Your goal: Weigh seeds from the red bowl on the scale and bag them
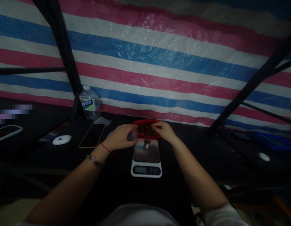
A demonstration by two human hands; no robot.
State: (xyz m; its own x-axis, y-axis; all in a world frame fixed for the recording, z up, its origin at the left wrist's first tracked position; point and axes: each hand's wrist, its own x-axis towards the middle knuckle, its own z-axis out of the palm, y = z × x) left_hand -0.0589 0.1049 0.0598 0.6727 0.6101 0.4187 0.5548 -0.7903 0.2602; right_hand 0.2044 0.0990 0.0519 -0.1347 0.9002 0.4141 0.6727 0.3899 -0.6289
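My left hand [124,135] is curled around a small clear plastic cup [132,135], just left of a red tray [157,136]. The tray holds a heap of small dark brown pieces [146,129], too small to name. Over its right side, my right hand [164,130] has its fingertips pinched together at the pieces; whatever is between them is hidden. In front of the tray lies a white kitchen scale [146,165] with a steel plate. A little metal cup [146,145] filled with brown bits stands on that plate, between my hands.
Left of my hands are a phone [92,136], a white oval object [62,140] and a clear plastic bottle [90,105]. Another phone [7,132] lies far left. Dark metal posts [65,47] rise before a striped plastic sheet [147,62]. A blue tray [273,141] is at right.
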